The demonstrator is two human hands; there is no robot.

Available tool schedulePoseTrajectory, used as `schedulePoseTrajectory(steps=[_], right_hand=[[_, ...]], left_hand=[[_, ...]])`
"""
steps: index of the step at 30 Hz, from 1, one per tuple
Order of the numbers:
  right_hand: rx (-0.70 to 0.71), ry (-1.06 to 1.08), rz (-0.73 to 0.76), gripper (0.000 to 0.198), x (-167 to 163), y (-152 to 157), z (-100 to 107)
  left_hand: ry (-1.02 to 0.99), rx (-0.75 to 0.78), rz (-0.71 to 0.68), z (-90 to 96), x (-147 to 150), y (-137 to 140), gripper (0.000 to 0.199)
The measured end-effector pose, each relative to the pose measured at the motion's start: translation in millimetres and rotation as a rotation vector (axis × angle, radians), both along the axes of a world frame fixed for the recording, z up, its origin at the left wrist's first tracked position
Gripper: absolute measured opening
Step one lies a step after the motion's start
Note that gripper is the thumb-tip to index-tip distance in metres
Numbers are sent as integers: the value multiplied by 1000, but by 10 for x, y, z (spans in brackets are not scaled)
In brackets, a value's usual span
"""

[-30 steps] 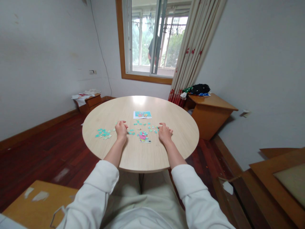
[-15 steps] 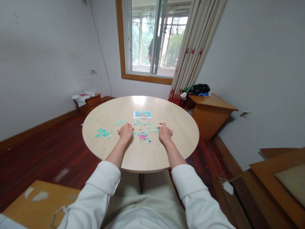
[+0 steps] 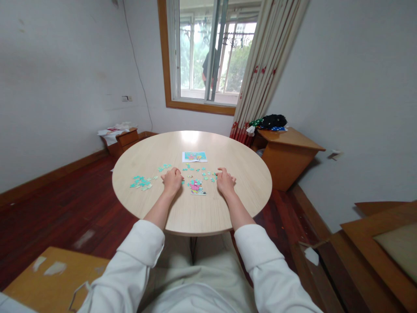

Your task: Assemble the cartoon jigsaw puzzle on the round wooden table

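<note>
Toward the near edge of the round worktop, between left hand and right hand: a partly joined puzzle. Lies flat, apart from both sets of fingers and slightly nearer the edge than their tips. Shows mostly pink, with teal along the top and a straight pale strip along the bottom.

On the left, fingers curled inward low over the worktop, just beside a loose teal piece; cannot tell whether closed on anything. On the right, fingers bent, with tips just beside a cluster of small pieces; cannot tell whether gripping one.

Beyond the puzzle, farther from the near edge, a flat picture sheet with pink and yellow figures on teal; any lettering too small to read. Between sheet and puzzle, scattered pieces. Toward the left edge, a teal heap, with a short row of pieces between it and the sheet. In the way from heap to puzzle, the left hand.

Past the far edge, a window and a pale curtain with red flowers. Beyond the right edge, a wooden cabinet under dark cloth.
</note>
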State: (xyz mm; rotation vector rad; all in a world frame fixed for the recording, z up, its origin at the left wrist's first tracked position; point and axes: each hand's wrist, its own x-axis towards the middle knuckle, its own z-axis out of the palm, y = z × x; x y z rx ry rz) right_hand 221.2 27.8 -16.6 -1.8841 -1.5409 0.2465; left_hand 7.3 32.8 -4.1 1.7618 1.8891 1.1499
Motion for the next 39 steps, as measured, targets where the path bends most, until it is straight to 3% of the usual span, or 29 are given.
schedulePoseTrajectory(steps=[20,30,39], right_hand=[[4,22,-4,36,-14,-38,41],[99,115,157,31,-37,-67,46],[86,120,157,30,-29,-61,33]], left_hand=[[21,-38,-19,-47,-6,32,24],[-34,-6,-1,-21,-1,12,25],[-60,25,-1,-4,-1,3,26]])
